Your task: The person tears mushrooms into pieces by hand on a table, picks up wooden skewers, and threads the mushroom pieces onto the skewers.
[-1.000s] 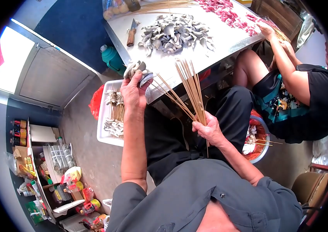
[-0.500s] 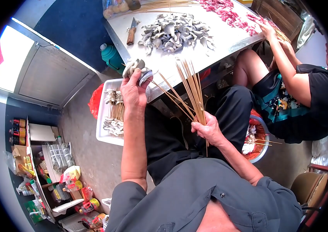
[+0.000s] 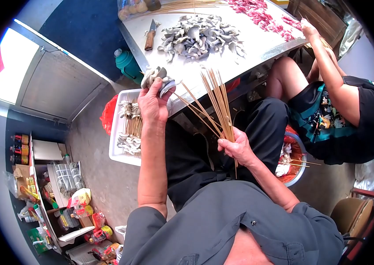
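My left hand (image 3: 152,104) is closed around several grey oyster mushrooms (image 3: 155,75), just off the table's near-left corner. My right hand (image 3: 238,148) grips a bundle of bamboo skewers (image 3: 219,101) over my lap, their upper ends fanned out. A few skewers lean left, and one reaches the mushrooms in my left hand; whether it pierces them I cannot tell. Beyond my hands, a heap of torn mushrooms (image 3: 200,37) lies on the metal table (image 3: 178,70). Beside my left forearm, a white tray (image 3: 114,150) holds skewers threaded with mushrooms.
A knife (image 3: 150,37) lies left of the heap, near pink meat pieces (image 3: 257,15). A teal jug (image 3: 127,66) stands by the table. At right sits a person (image 3: 341,101) near a lined bucket (image 3: 302,170). Shelves with bottles (image 3: 83,212) are at lower left.
The other person's raised hand and arm have shifted slightly at the table's right edge. My own hands, the mushrooms and the skewers are almost unmoved.
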`<action>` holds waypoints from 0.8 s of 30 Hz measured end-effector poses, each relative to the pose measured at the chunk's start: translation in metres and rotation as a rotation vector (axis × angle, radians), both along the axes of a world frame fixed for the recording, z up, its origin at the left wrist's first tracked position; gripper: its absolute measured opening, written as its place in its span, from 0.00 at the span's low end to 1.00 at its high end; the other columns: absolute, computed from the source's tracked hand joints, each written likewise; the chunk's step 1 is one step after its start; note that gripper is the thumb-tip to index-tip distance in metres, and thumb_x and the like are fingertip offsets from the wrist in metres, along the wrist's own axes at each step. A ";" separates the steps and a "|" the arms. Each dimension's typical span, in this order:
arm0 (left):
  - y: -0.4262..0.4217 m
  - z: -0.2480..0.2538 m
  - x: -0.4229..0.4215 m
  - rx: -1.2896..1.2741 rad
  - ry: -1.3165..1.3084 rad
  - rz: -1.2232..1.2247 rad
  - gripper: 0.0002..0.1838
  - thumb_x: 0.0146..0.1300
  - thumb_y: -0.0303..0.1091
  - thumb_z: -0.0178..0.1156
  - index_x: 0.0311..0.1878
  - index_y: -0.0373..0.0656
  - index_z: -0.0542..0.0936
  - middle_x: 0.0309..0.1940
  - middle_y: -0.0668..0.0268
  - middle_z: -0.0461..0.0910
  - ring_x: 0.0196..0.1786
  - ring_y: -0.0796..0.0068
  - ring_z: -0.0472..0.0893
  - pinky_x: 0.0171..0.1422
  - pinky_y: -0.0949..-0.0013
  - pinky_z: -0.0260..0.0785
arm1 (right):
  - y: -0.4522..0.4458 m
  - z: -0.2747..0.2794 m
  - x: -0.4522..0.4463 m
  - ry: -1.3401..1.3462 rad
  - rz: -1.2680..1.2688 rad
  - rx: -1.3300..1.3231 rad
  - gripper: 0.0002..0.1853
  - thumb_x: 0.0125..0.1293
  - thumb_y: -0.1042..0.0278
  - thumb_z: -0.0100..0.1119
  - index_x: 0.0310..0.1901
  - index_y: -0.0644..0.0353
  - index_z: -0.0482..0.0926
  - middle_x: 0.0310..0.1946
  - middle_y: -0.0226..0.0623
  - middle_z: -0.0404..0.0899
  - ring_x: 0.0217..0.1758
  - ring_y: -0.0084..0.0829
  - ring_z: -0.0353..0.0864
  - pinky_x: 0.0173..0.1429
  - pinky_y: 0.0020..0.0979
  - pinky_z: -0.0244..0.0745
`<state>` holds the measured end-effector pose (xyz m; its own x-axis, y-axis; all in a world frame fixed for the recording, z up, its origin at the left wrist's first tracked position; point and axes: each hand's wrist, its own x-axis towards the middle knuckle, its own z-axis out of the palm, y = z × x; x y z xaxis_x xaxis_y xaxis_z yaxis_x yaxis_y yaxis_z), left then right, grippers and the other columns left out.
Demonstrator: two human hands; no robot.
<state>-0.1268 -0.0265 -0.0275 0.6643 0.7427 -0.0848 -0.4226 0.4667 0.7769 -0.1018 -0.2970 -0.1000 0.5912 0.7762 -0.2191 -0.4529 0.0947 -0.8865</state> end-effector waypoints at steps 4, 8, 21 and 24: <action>0.000 -0.002 0.001 -0.003 0.014 -0.013 0.15 0.64 0.23 0.60 0.54 0.39 0.75 0.46 0.59 0.81 0.47 0.59 0.83 0.49 0.51 0.80 | 0.001 -0.001 0.000 0.013 -0.011 0.013 0.08 0.65 0.73 0.61 0.41 0.60 0.71 0.24 0.31 0.77 0.15 0.13 0.63 0.18 0.16 0.58; 0.000 -0.002 0.001 -0.004 -0.002 -0.018 0.15 0.64 0.23 0.61 0.54 0.39 0.75 0.46 0.59 0.81 0.47 0.58 0.83 0.49 0.50 0.80 | 0.000 0.000 0.001 0.022 -0.030 0.017 0.08 0.66 0.73 0.61 0.41 0.60 0.71 0.24 0.32 0.77 0.15 0.13 0.64 0.18 0.16 0.58; -0.001 -0.002 -0.002 0.022 0.025 -0.027 0.14 0.64 0.23 0.61 0.53 0.39 0.77 0.44 0.59 0.83 0.43 0.63 0.84 0.46 0.54 0.82 | 0.003 0.001 0.000 0.014 0.022 0.009 0.08 0.65 0.73 0.62 0.41 0.60 0.71 0.24 0.31 0.77 0.15 0.13 0.64 0.19 0.16 0.58; -0.003 0.000 -0.002 0.023 0.014 -0.019 0.14 0.64 0.23 0.61 0.52 0.38 0.76 0.43 0.59 0.82 0.44 0.61 0.84 0.45 0.54 0.82 | 0.004 0.003 0.000 0.015 -0.003 0.023 0.08 0.65 0.73 0.62 0.41 0.60 0.72 0.24 0.32 0.77 0.15 0.13 0.64 0.19 0.16 0.58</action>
